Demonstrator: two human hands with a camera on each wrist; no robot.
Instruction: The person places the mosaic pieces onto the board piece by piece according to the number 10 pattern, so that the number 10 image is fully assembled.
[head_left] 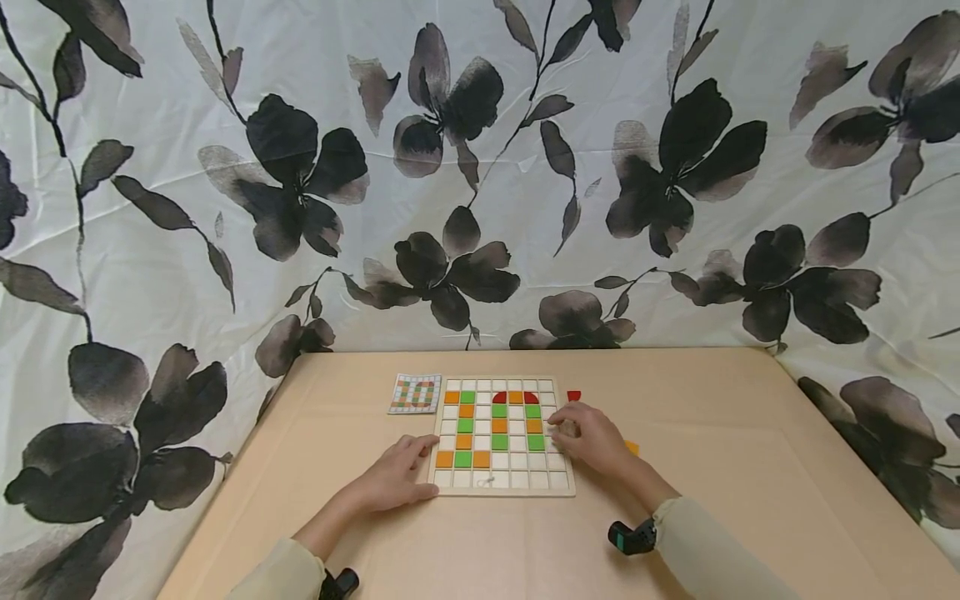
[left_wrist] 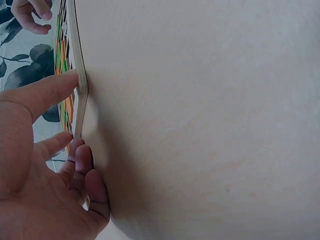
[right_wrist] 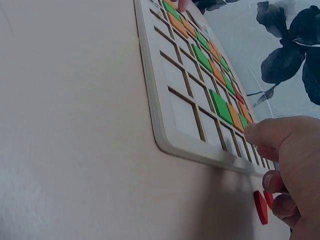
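Observation:
A pale wooden grid board (head_left: 506, 492) lies flat on the table with orange, green and red tiles in several of its cells. At its lower left corner, my left hand (head_left: 392, 473) rests with thumb and fingers spread along the edges. The thumb (left_wrist: 55, 92) touches the board's rim in the left wrist view. Over the right edge of the board hovers my right hand (head_left: 592, 437), its thumb tip (right_wrist: 252, 132) close to the grid and the lower fingers bent. Whether a tile sits between thumb and index finger is hidden.
A small printed pattern card (head_left: 414, 394) lies beside the board's upper left. Red pieces (head_left: 573, 396) are on the table right of the board, and an orange tile (head_left: 632, 447) shows partly behind the right wrist. A floral cloth (head_left: 450, 167) hangs beyond the table.

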